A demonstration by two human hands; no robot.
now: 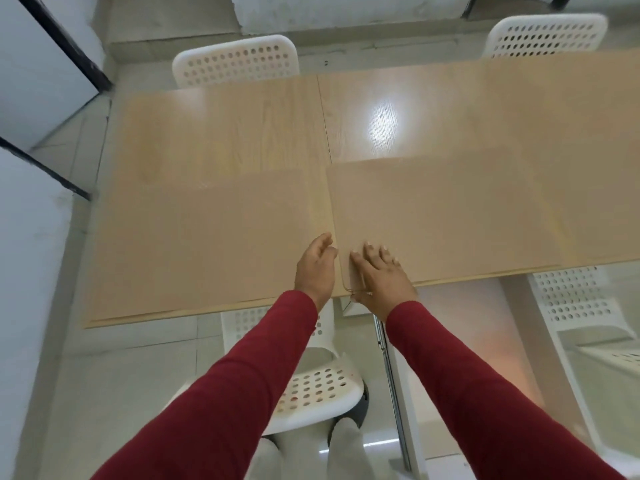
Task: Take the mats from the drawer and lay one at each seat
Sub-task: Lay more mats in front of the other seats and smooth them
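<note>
Two tan mats lie side by side along the near edge of the light wooden table (398, 112). The left mat (194, 244) and the right mat (457, 213) almost meet at the middle seam. My left hand (317, 268) rests on the right edge of the left mat, fingers loosely curved, holding nothing. My right hand (379, 277) lies on the near left corner of the right mat, fingers spread flat on top and the thumb tucked under the corner at the table's edge.
White perforated chairs stand at the far side, one at left (235, 60) and one at right (547, 34). Another chair (322, 386) is under me, and one (581, 299) sits at the near right. Grey wall panels border the left.
</note>
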